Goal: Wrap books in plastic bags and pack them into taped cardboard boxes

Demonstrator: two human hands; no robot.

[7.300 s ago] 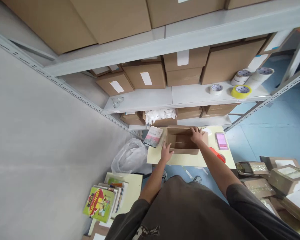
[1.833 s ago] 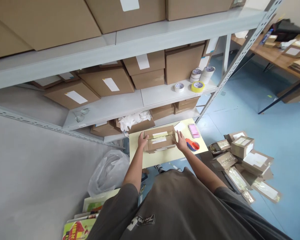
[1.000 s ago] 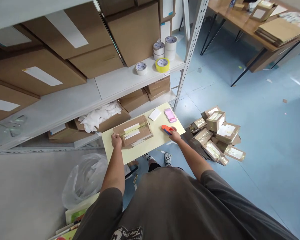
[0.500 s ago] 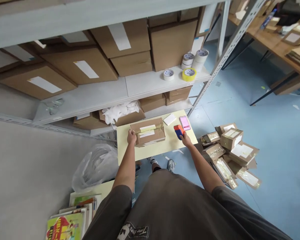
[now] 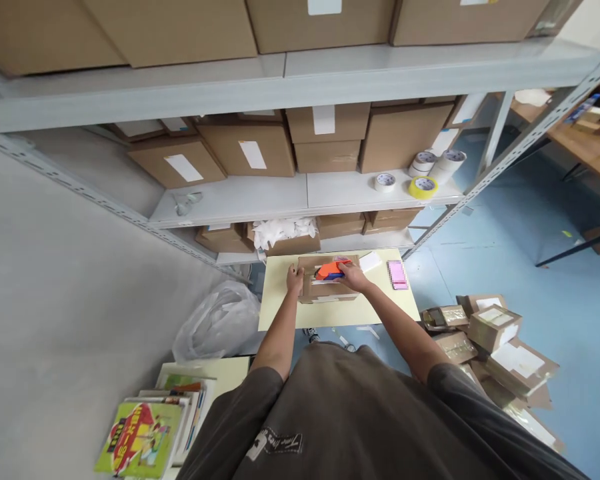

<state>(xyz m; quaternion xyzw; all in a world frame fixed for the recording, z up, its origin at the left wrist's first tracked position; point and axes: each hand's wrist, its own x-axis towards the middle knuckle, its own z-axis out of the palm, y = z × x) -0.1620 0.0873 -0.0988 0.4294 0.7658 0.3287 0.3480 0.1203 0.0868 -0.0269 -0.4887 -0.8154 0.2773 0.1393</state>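
A cardboard box (image 5: 330,291) with a label and clear tape lies on the pale yellow table (image 5: 390,308). My left hand (image 5: 295,279) grips the box at its left end. In my right hand (image 5: 354,277) is an orange and blue tape dispenser (image 5: 330,269), held over the top of the box. Behind the box's right end lies a white pad (image 5: 370,261), and farther right a pink item (image 5: 397,275) rests on the table.
Metal shelving (image 5: 260,197) with cartons and tape rolls (image 5: 423,187) stands behind the table. Packed boxes (image 5: 495,327) are piled on the floor at the right. A plastic bag (image 5: 220,320) and stacked books (image 5: 140,437) are at the left.
My right hand has carried the tape dispenser left, from beside the pink item onto the box. My left hand stays at the box's left end. The view has tilted up and shifted left.
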